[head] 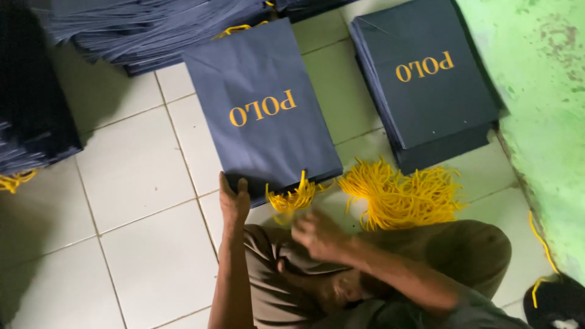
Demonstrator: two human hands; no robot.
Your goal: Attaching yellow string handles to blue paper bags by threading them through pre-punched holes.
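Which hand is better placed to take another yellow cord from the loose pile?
Probably the right hand: it hovers beside the yellow cord pile, while the left hand presses the navy bag's near edge.

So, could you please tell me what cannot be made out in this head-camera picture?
- Right hand: motion-blurred, so whether it grips any yellow cords is unclear.
- Left hand: fingertips hidden under the edge of the navy paper bag.
- Bag stacks at top left: cut off by the frame edge; count unknowable.
- Dark object at bottom right: cut off by the frame corner, unidentifiable.
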